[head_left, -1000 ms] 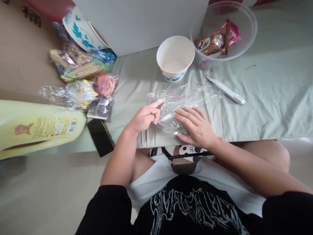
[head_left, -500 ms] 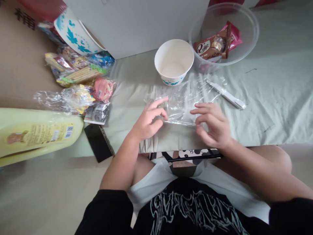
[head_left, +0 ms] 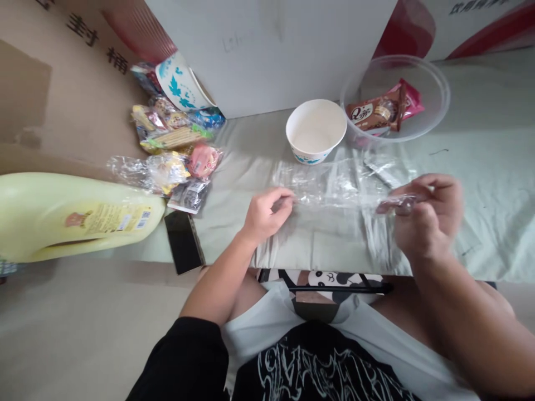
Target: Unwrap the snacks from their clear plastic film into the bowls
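Film [head_left: 330, 186]: clear plastic, stretched left to right between my hands, just on the near side of the bowl [head_left: 312, 157], over the table [head_left: 493, 167].
Left hand [head_left: 271, 213]: thumb and fingertips pinched on the film's left end.
Right hand [head_left: 430, 220]: fingers curled, grasping a gathered bunch at the right end.
Film weight and stiffness: likely very light and limp; should crease readily and cling.
Film surface: probably slick; thin enough that a hard pull could tear it.
Film hold points: opposite ends of the near edge, pinched flat; a bunched grip likely wrinkles it.
Cutter [head_left: 382, 170]: white, partly veiled by film on the right.
Unclear: film outline, and whether sheet or bag; right fingertips blurred; left fingertips' contact partly hidden.
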### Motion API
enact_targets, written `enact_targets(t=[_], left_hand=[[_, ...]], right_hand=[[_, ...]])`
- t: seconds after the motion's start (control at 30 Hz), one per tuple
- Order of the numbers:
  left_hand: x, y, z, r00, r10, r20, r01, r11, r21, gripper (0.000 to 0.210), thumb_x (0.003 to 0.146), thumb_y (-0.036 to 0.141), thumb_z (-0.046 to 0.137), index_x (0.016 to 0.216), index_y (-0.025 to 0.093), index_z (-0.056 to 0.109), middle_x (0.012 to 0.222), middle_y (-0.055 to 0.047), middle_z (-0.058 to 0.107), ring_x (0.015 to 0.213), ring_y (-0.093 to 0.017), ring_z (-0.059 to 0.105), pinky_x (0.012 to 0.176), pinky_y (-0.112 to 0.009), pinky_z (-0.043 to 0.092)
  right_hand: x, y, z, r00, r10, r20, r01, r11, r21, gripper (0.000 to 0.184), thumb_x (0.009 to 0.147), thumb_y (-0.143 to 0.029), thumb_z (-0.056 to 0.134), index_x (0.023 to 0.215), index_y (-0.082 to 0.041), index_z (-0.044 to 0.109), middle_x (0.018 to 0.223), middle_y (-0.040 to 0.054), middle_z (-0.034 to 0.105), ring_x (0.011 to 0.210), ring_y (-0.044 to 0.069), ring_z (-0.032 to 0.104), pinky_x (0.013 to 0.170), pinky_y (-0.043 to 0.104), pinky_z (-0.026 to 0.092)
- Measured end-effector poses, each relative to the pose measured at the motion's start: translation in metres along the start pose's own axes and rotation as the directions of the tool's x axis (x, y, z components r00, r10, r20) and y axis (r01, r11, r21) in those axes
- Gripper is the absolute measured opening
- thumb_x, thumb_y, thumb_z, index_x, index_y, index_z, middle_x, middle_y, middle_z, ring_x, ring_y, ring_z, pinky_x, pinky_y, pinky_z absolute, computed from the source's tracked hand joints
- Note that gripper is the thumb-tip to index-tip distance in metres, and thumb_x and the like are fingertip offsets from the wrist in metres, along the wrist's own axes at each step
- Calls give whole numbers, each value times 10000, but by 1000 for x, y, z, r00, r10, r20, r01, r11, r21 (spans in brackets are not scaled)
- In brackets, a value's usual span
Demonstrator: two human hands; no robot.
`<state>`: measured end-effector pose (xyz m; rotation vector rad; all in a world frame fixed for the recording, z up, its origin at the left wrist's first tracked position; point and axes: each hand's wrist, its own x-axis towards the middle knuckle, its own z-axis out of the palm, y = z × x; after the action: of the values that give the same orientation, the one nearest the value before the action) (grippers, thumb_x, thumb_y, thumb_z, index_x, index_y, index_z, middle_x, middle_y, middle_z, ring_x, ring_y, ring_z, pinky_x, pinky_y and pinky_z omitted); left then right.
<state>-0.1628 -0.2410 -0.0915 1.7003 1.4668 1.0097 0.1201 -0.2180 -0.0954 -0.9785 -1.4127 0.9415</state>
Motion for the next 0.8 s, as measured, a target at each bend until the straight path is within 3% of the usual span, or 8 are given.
enact_targets(t=[0.07, 0.13, 0.3, 0.47, 0.57, 0.63, 0.7, 0.8], left_hand=[[2, -3, 0, 994, -98, -43, 88, 977, -197, 230, 951, 431, 613, 891, 224, 695, 819, -40, 789, 783, -185, 764, 794, -328, 620], [4, -5, 0, 983, -167, -76, 133, 934, -330, 317, 912, 530, 670, 872, 217, 702, 764, -37, 777, 704, -173, 750, 702, -299, 620], [8, -12, -8, 974, -191, -120, 128, 906, -403, 330, 855, 535, 728, 836, 205, 726, 862, -66, 806, 792, -205, 774, 672, -308, 627], [7, -15, -22, 999, -39, 33, 46, 966, -254, 245, 804, 429, 744, 707, 204, 740, 1557, -116, 557, 1290, -356, 654, 901, -457, 642], [8, -15, -22, 999, -29, 25, 33, 979, -201, 240, 786, 434, 743, 692, 213, 724, 1670, -64, 403, 1392, -369, 567, 926, -466, 636], [8, -14, -20, 998, -62, -15, 58, 976, -210, 209, 783, 412, 740, 736, 210, 713, 1531, -109, 562, 1314, -334, 627, 863, -424, 644], [10, -13, -18, 984, -176, -29, 162, 949, -272, 180, 788, 377, 725, 810, 201, 694, 1133, -121, 749, 1005, -254, 745, 692, -337, 631], [11, -10, -19, 926, -377, 8, 351, 852, -388, 268, 742, 337, 754, 937, 192, 641, 696, -3, 678, 620, -151, 674, 512, -239, 527]], right_hand=[[3, 4, -1, 984, -86, 155, 87, 996, 0, 571, 808, -635, 741, 1279, -383, 541, 948, 35, 693, 792, 251, 714, 671, 419, 602], [4, 7, -1, 965, -117, 236, 151, 980, -131, 672, 781, -537, 811, 1347, -356, 496, 1017, 39, 711, 902, 257, 730, 788, 436, 611], [-1, 9, 0, 996, -24, 91, 57, 921, -387, 99, 887, -307, 739, 959, -271, 681, 856, 6, 732, 783, 194, 718, 727, 347, 566], [0, 9, -2, 994, 106, 28, -101, 985, -140, 112, 920, -361, 729, 876, -262, 699, 697, -36, 700, 620, 135, 663, 608, 281, 512], [0, 9, -2, 986, 161, 52, -156, 985, -79, 211, 920, -426, 727, 820, -242, 702, 597, -46, 638, 492, 104, 575, 500, 255, 459], [1, 8, 0, 974, 219, 61, -215, 974, -68, 296, 910, -496, 723, 784, -230, 700, 559, -45, 604, 453, 96, 537, 458, 248, 437], [3, 6, 2, 955, 293, 49, -290, 956, -51, 385, 906, -577, 692, 764, -220, 695, 537, -43, 583, 435, 92, 516, 441, 244, 432], [6, 4, 4, 919, 392, -39, -393, 919, -24, 463, 915, -635, 641, 754, -205, 692, 533, -31, 585, 416, 85, 499, 413, 234, 407]])
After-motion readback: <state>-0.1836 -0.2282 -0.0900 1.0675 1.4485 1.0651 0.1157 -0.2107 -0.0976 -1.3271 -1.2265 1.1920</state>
